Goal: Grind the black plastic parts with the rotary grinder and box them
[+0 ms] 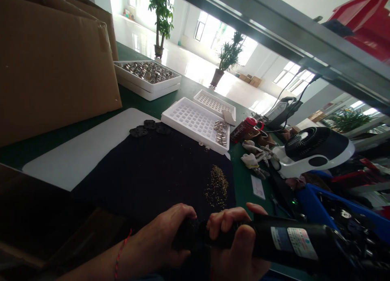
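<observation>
My right hand (234, 240) is wrapped round a black cylindrical power tool (292, 242) with labels on its side, low in the view. Beside the tool's front end, my left hand (173, 236) grips a dark part (187, 234), whose shape is hard to make out. A red string circles my left wrist. Both hands are over the near edge of a dark cloth (146, 171). On the cloth, a pile of small brass-coloured pieces (218, 183) lies just beyond my right hand. Several black parts (149, 126) rest at the cloth's far edge.
A white tray (185, 112) holds metal pieces at one end; another (149, 86) is full of them. A cardboard box (55, 65) stands left. Right are a red bottle (245, 128), gloves (254, 157), a fan (317, 151) and a blue bin (313, 197). A metal beam crosses above.
</observation>
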`<state>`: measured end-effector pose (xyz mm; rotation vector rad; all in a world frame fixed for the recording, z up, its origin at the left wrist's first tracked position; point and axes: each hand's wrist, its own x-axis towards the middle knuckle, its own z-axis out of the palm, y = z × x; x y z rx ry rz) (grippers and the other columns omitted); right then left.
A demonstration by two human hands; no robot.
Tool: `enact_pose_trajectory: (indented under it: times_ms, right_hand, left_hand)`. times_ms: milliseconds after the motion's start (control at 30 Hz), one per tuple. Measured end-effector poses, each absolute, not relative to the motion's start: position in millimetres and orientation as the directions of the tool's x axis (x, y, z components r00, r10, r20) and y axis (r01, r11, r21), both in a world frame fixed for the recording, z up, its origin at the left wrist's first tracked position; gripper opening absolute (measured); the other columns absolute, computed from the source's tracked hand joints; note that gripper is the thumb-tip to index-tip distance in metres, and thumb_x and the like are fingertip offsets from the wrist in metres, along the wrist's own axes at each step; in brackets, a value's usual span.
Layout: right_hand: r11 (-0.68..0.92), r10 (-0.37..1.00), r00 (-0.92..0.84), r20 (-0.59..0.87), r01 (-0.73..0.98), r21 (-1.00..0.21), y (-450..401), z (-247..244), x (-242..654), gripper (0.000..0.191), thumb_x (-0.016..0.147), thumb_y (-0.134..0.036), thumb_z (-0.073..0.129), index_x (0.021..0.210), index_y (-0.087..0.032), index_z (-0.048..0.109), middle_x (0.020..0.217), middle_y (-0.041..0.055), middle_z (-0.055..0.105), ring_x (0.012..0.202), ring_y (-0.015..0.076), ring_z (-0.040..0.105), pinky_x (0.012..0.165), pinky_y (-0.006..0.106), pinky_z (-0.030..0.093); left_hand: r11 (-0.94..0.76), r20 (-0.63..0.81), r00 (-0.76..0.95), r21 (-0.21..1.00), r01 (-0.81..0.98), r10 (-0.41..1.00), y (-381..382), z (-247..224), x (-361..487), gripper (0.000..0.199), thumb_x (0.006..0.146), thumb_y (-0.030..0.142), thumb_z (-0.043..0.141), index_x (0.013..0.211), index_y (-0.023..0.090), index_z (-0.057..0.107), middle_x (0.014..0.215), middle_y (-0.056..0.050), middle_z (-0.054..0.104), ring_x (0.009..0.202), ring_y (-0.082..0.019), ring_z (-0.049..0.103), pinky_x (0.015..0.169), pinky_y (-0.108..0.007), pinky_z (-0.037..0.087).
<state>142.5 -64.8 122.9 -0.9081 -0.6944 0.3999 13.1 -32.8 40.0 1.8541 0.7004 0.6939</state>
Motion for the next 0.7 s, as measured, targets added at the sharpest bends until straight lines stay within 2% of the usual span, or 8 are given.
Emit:
enact_pose_trajectory:
  times_ms: [333,567,700]
  right_hand:
    - [0.567,0.607,0.695,0.386,-0.039,-0.823,-64.9,120.9,143.5,0.03,0.098,-0.043,0.078,0.12,-0.026,0.067,0.071,-0.0087,0.06,0.048,0.0092,0.056,0.049,0.023,0.052]
    - [0.539,0.674,0.602,0.428,-0.004,-0.843,-66.7,117.7,145.3,0.025,0.098,-0.039,0.079,0.113,-0.026,0.064,0.075,-0.0082,0.062,0.052,0.0087,0.059,0.053,0.024,0.055]
    - [0.523,0.7,0.574,0.425,-0.007,-0.852,-65.8,118.7,145.4,0.024,0.097,-0.039,0.08,0.107,-0.026,0.063,0.075,-0.008,0.063,0.051,0.0081,0.059,0.052,0.023,0.055]
  left_hand:
    - [-0.314,0.125,0.68,0.935,0.162,0.723,-32.2,43.7,13.2,0.065,0.07,0.009,0.076,0.129,0.029,0.054,0.12,0.0,0.069,0.108,-0.022,0.07,0.094,-0.031,0.056]
    - [-0.304,0.121,0.687,0.941,0.151,0.717,-32.2,44.7,12.6,0.058,0.071,0.012,0.074,0.124,0.028,0.054,0.12,0.0,0.069,0.107,-0.022,0.07,0.093,-0.032,0.056]
    - [-0.301,0.126,0.674,0.942,0.148,0.727,-32.8,42.0,13.8,0.062,0.068,0.011,0.074,0.124,0.028,0.054,0.12,0.0,0.068,0.106,-0.022,0.068,0.095,-0.033,0.056]
